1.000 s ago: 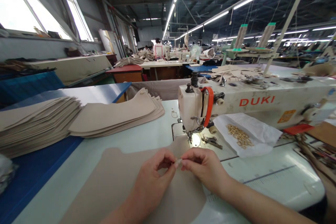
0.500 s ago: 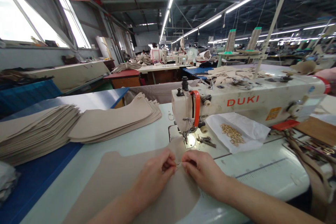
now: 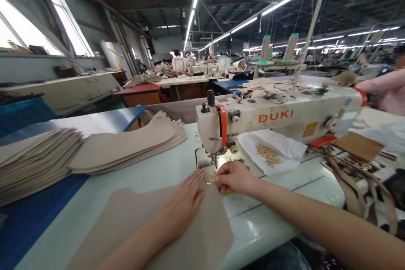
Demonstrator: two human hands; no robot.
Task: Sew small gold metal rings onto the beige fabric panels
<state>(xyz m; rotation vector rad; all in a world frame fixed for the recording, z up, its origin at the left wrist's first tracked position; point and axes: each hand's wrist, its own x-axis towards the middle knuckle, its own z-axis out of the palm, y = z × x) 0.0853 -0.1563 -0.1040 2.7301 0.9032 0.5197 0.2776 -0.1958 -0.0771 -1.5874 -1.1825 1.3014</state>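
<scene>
A large beige fabric piece (image 3: 202,228) lies on the sewing table, its narrow end reaching under the presser foot of the sewing machine (image 3: 218,130). My left hand (image 3: 185,202) rests flat on this fabric, fingers stretched toward the needle. Beside the narrow end, close to the lit needle plate, my right hand (image 3: 232,177) is closed in a pinch. Its fingertips hide what they grip. A small shiny loop (image 3: 209,182) shows on the fabric between both hands.
Beige cut pieces are stacked on the left (image 3: 34,156) and behind the fabric (image 3: 126,143). Gold metal rings (image 3: 268,155) lie on a white sheet (image 3: 287,145) beside the machine. Straps (image 3: 341,185) hang at the right. A person in pink (image 3: 386,88) is at the far right.
My hands have moved forward toward the needle with the fabric's narrow end. The left hand has let go of its pinch and flattened. The view has swung slightly right.
</scene>
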